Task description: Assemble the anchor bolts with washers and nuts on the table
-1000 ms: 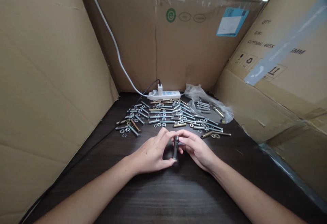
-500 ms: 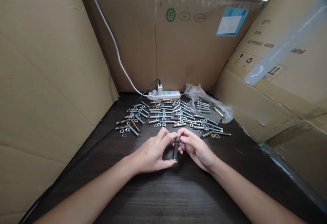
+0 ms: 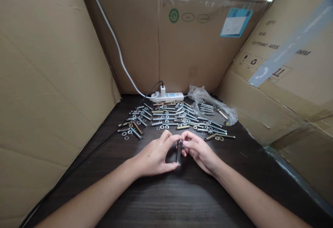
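Note:
A silver metal bolt [image 3: 179, 154] stands upright between my hands, above the dark table. My left hand [image 3: 158, 153] holds it end to end, thumb at its lower end and index finger at its top. The fingers of my right hand [image 3: 199, 150] are closed round the upper end, at the nut; whether they hold another small part is hidden. Beyond my hands lie rows of bolts, sleeves, nuts and washers, among them a brass-coloured sleeve [image 3: 183, 127] and a loose washer [image 3: 126, 138].
A white power strip [image 3: 174, 97] with a plugged-in charger lies at the back. A clear plastic bag [image 3: 232, 114] is at the back right, beside several bolts. Cardboard walls [image 3: 135, 40] enclose three sides. A black cable [image 3: 101, 144] crosses the table's left side.
My right thumb and fingers have shifted slightly inward and closed against the bolt's upper end. My left hand keeps its hold, nearly unmoved.

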Demonstrator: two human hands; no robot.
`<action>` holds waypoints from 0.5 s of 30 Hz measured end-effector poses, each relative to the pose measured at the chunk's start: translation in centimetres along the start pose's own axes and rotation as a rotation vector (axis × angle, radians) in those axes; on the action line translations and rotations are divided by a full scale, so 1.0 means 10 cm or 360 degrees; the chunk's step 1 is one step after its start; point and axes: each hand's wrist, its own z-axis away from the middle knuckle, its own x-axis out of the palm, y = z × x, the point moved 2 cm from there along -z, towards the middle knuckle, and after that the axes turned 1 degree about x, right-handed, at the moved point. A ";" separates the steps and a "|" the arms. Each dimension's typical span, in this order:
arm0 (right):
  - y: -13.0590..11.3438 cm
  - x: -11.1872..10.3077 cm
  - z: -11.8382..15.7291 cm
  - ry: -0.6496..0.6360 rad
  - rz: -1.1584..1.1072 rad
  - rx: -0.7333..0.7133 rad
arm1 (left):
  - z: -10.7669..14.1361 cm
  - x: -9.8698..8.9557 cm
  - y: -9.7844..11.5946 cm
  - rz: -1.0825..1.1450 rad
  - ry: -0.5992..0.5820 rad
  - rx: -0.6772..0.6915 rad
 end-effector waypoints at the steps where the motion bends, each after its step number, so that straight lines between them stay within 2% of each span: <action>1: 0.00 0.00 0.00 0.0007 -0.0011 -0.0003 | 0.00 0.00 0.00 0.0000 0.0000 0.0001; 9: -0.01 0.00 -0.02 -0.0141 -0.0005 -0.0047 | 0.00 -0.01 0.01 0.0026 -0.0005 0.0026; 15: -0.01 -0.01 -0.02 -0.0071 -0.0071 -0.0052 | 0.00 -0.01 0.01 -0.0030 0.0035 0.0010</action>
